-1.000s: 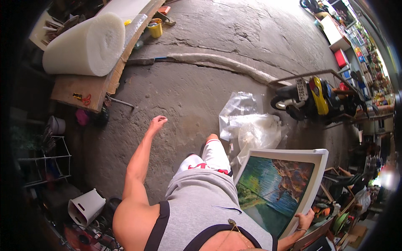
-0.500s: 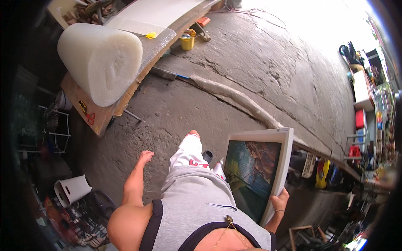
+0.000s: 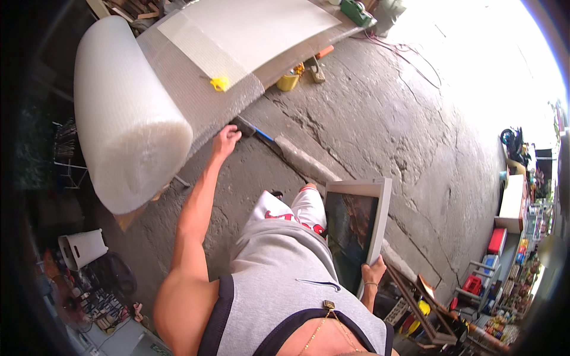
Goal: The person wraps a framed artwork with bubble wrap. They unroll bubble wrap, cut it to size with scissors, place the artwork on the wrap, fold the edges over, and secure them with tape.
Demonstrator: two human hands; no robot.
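Note:
A framed painting [image 3: 350,228] with a deep white frame hangs upright at my right side. My right hand [image 3: 373,272] grips the edge of that frame, fingers wrapped round it. My left hand [image 3: 227,141] reaches forward with its fingers loosely apart and nothing visible in them. It is beside the near edge of a table; whether it touches the edge, I cannot tell. Bubble wrap [image 3: 196,98] covers the tabletop and comes from a big roll [image 3: 133,127] on the left. A large white sheet [image 3: 255,35] lies over the wrap, with a small yellow object [image 3: 219,83] at its corner.
A green tape dispenser [image 3: 355,12] sits at the table's far end. Below the table edge stands a yellow bucket [image 3: 288,82]. A long pale raised strip [image 3: 306,160] crosses the cracked concrete floor. Wooden frames [image 3: 424,311] lean at the lower right; a white bin [image 3: 83,249] is at left.
I have moved closer to the table. My left hand has swung forward and up to the table edge. The painting has come along in my right hand, and the roll now covers the scissors.

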